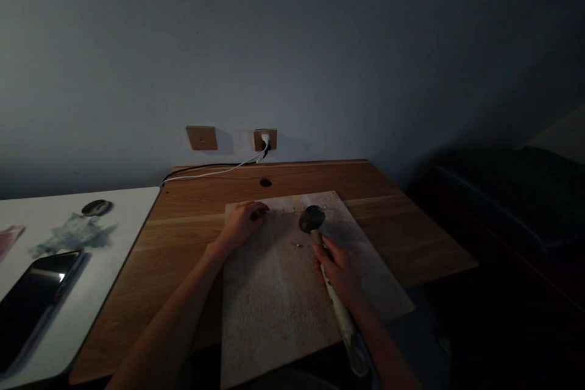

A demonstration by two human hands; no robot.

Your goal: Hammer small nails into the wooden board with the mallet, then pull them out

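My right hand is wrapped around the pale, worn handle of a hammer. Its dark, rounded head is over the upper part of a light wooden board. A row of small shiny nails runs along the board's far edge, partly hidden by the hammer head. My left hand rests at the board's far left corner, fingers curled and closed beside the row. What its fingertips hold, if anything, is too dark to make out. One small metal piece, perhaps a loose nail, lies mid-board.
The board lies on a wooden table, overhanging its near edge. At left, a white table carries a phone, a crumpled wrapper and a dark round object. Cables run to a wall socket.
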